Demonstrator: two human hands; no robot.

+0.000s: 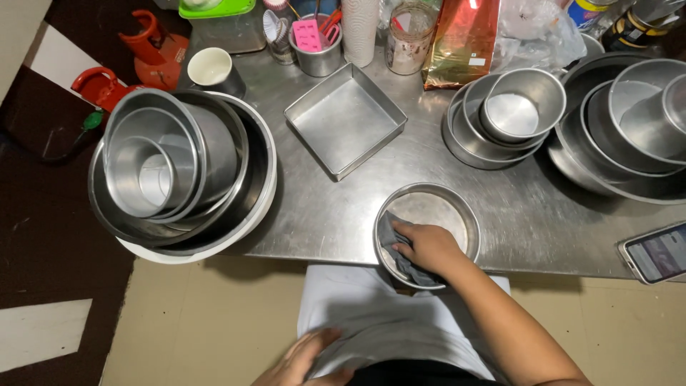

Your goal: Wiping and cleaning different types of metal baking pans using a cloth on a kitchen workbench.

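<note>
**Cloth goes round a cake tin at the steel table's near edge**

A person's right hand point(429, 245) presses a dark grey cloth point(397, 250) flat against the inside of a round shallow metal cake tin point(457, 214), fingers spread over the fabric rather than pinching it. The tin sits at the front edge of the brushed steel table point(514, 214). The left hand point(304, 361) lies open on a white apron point(371, 314) below that edge, holding nothing. Judged from here, the wipe would go best with the tin steadied and the cloth run into the corner where wall meets base. Left of the tin, a nest of round metal pans point(153, 171) fills a large white-rimmed bowl point(257, 207). Behind it lies an empty square metal tin point(345, 118); to the right, three nested round pans point(500, 118), innermost empty.
</note>
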